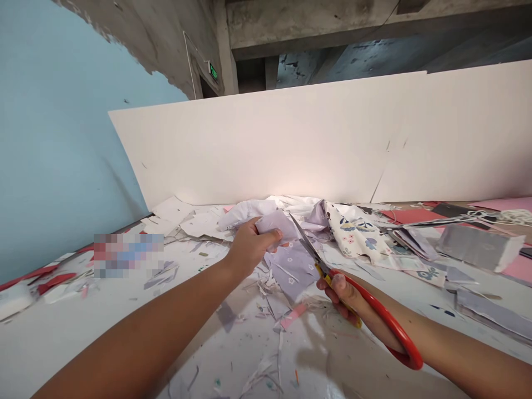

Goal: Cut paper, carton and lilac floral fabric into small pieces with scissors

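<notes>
My left hand (pixel 252 248) pinches a folded piece of lilac fabric (pixel 272 227) between thumb and fingers. My right hand (pixel 343 296) grips a pair of scissors (pixel 328 275) with a red loop handle and yellow trim. Their narrow steel blades point up and to the left, with the tips close beside the held fabric. Below the blades lies a lilac cloth with small white flowers (pixel 293 267). A cream fabric with a blue and pink floral print (pixel 353 235) lies to the right, and crumpled white cloth (pixel 249 213) lies behind my left hand.
Thread and fabric scraps litter the white table (pixel 233 354). A white board (pixel 270 144) stands along its far side, with a blue wall (pixel 62 138) at left. A grey block (pixel 477 246), red sheet (pixel 409 216) and pink sheet (pixel 515 266) lie at right.
</notes>
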A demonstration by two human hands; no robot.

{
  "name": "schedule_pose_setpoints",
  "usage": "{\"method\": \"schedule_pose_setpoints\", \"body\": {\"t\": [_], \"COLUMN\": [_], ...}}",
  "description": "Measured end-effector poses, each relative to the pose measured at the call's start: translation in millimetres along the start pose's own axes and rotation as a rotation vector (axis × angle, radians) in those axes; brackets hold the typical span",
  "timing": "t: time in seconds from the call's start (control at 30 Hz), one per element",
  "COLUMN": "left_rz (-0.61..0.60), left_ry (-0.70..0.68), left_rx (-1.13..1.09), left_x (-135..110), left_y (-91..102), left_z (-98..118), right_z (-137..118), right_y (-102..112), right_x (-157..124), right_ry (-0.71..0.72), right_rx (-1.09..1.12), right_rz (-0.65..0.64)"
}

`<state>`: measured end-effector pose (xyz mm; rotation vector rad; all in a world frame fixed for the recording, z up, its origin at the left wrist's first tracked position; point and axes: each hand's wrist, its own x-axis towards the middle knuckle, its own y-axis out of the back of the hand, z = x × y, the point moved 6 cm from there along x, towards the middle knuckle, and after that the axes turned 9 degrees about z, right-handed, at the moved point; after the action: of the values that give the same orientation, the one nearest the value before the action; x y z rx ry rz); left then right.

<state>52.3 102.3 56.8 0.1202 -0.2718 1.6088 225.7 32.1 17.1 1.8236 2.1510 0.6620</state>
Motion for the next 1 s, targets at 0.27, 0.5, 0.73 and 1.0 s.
{"method": "schedule_pose_setpoints", "body": {"t": [0.27, 0.5, 0.73, 1.0], "left_rz": [-0.021, -0.029, -0.017, -0.035], "left_ry": [0.021, 0.020, 0.034, 0.013], "left_rx": [-0.002, -0.022, -0.052, -0.060], "left_x": [-4.2, -5.6, -4.2, -4.7], "left_y": [-2.1, -1.6, -0.7, -0.2], "left_z": [-2.1, -2.1, -5.8, -6.9], "right_z": [-6.4, -8.7, -0.6, -3.4], "right_y": [-2.9, -5.9, -7.2, -7.1], "right_x": [-2.8, -3.4, -1.5, -3.1], "right_ry": [-0.005, 0.007, 0.009, -0.031], "right_rx": [-0.043, -0.069, -0.031, -0.025], "right_rz": [-0.045, -0.078, -0.046, -0.053]}}
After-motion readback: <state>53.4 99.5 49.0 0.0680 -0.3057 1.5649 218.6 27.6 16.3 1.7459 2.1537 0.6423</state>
